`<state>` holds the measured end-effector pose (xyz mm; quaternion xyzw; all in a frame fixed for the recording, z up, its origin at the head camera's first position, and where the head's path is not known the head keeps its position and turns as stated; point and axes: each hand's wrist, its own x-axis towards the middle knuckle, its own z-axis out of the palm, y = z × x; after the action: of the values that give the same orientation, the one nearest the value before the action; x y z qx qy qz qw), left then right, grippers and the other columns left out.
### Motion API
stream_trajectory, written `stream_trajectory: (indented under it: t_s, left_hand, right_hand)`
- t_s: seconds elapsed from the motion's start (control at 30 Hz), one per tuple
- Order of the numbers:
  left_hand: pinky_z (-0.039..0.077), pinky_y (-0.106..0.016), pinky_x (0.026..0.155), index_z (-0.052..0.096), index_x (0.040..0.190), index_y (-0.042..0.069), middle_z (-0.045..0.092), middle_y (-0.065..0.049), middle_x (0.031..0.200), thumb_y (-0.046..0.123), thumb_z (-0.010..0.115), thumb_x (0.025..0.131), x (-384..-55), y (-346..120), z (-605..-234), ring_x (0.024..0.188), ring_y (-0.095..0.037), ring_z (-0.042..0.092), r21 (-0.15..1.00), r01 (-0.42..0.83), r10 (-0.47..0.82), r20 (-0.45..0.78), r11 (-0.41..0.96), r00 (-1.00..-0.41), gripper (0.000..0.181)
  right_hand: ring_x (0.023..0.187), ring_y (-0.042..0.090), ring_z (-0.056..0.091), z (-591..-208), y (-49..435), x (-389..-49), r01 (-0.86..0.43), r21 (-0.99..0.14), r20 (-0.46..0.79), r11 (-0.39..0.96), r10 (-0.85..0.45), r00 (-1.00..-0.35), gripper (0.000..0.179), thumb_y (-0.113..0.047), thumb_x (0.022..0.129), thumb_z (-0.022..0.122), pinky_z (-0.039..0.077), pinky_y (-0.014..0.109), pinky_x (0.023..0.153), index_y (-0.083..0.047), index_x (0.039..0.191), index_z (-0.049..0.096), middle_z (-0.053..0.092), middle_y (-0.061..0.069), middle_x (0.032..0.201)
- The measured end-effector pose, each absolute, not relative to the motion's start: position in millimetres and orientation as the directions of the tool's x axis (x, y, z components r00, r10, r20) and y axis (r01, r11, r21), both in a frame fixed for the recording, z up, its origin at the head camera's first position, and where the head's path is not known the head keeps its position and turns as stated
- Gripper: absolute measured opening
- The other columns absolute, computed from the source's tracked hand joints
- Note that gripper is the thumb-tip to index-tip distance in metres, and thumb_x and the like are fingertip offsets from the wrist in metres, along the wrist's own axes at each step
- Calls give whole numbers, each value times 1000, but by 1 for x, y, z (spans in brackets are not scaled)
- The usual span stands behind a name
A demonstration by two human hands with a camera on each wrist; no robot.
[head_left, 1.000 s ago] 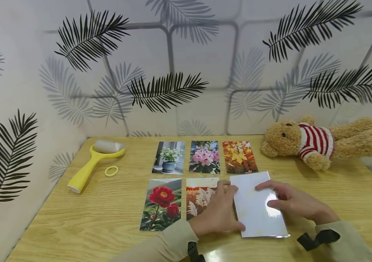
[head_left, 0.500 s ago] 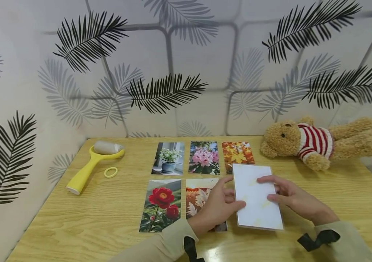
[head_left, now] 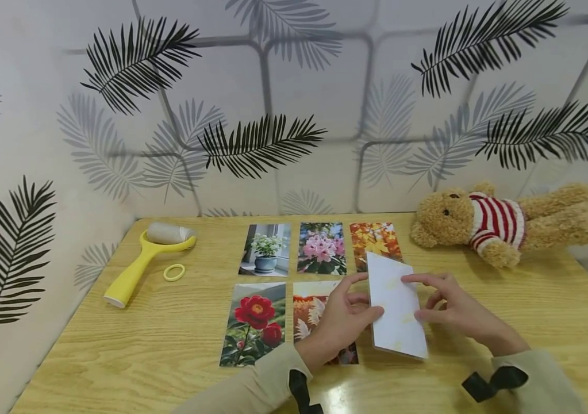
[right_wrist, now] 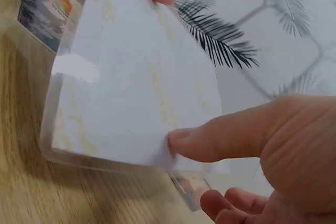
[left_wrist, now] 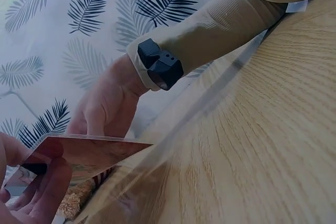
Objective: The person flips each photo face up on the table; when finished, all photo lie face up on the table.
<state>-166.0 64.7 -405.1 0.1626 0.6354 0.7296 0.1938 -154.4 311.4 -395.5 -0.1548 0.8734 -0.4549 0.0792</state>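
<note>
A laminated photo card (head_left: 397, 307), its white back facing up, is held tilted above the table between both hands. At its left edge my left hand (head_left: 339, 319) grips it, thumb on the white back and fingers behind. My right hand (head_left: 467, 315) pinches the right edge; its thumb presses on the back in the right wrist view. The reddish picture side of the card (left_wrist: 100, 153) shows from below in the left wrist view. Partly under my left hand lies a pampas grass photo (head_left: 308, 302). Beside it is a red flower photo (head_left: 254, 328).
Along the back lie a potted plant photo (head_left: 265, 250), a pink flower photo (head_left: 322, 248) and an autumn leaf photo (head_left: 375, 238), partly covered. A yellow roller (head_left: 135, 273) and a yellow ring (head_left: 174, 272) sit left. A teddy bear (head_left: 498, 221) lies at back right.
The card has been lifted off the table and turned, so its right side now tilts away and looks narrower. Both hands have stayed on it. The other photos have not moved.
</note>
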Motion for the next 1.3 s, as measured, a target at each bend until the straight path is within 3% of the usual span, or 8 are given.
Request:
stream_trajectory:
  t_s: [0.17,0.37,0.53,0.67,0.83,0.97,1.2,1.3]
  left_hand:
    - [55,-32,77,44,142,17,68,-10,99,9,65,91,-166,65,-405,87,-17,69,992,-78,511,-14,-104,-859,55]
    - [58,-41,72,42,144,20,65,-9,103,17,63,94,-166,67,-405,68,-13,67,980,-144,590,-35,-139,-807,55]
    - [57,-41,76,40,145,23,64,-8,108,20,60,96,-166,65,-405,78,-22,70,987,-133,631,-45,-94,-775,53]
    - [57,-38,75,41,145,24,63,-6,108,18,62,95,-167,64,-406,83,-25,70,994,-98,636,-44,-50,-771,55]
    - [53,-29,67,42,144,25,62,-4,107,14,65,93,-166,64,-408,80,-14,66,997,-73,650,-66,16,-757,58]
    - [52,-24,68,44,143,26,60,-2,107,15,67,91,-167,62,-409,79,-6,63,996,5,680,-60,94,-731,57]
    - [46,-14,69,44,145,14,49,-7,107,18,71,87,-161,61,-409,77,0,50,870,415,772,67,265,-632,63]
    - [44,-14,74,46,143,16,46,-3,114,24,72,87,-157,61,-408,90,-4,48,758,556,810,63,341,-583,63]
  right_hand:
    - [78,19,58,-394,302,-153,-240,-861,-4,449,-477,-879,41,-12,97,56,50,29,65,-1,135,47,47,24,115]
    - [84,23,65,-389,294,-151,-209,-900,-53,382,-573,-818,40,-13,106,33,55,37,69,6,140,37,50,30,122]
    - [126,51,41,-381,290,-145,-161,-884,-93,440,-502,-860,51,-25,108,26,51,52,83,-6,154,15,19,29,154]
    - [136,59,16,-377,287,-143,-122,-904,-85,409,-454,-887,53,-30,108,18,46,62,87,-25,156,-4,-9,18,161]
    - [100,37,61,-373,287,-142,-118,-911,-86,395,-461,-883,55,-28,108,21,54,42,69,-31,155,-7,-10,13,162]
    - [68,18,57,-369,290,-142,-166,-900,-56,404,-482,-874,55,-22,108,27,53,37,56,-22,157,3,8,21,159]
    - [100,1,60,-366,303,-141,-372,-808,44,458,-582,-812,40,-10,104,41,55,30,70,4,141,41,50,30,133]
    - [89,1,63,-364,312,-142,-415,-787,42,457,-631,-774,41,-7,101,48,54,27,67,11,137,42,65,21,113]
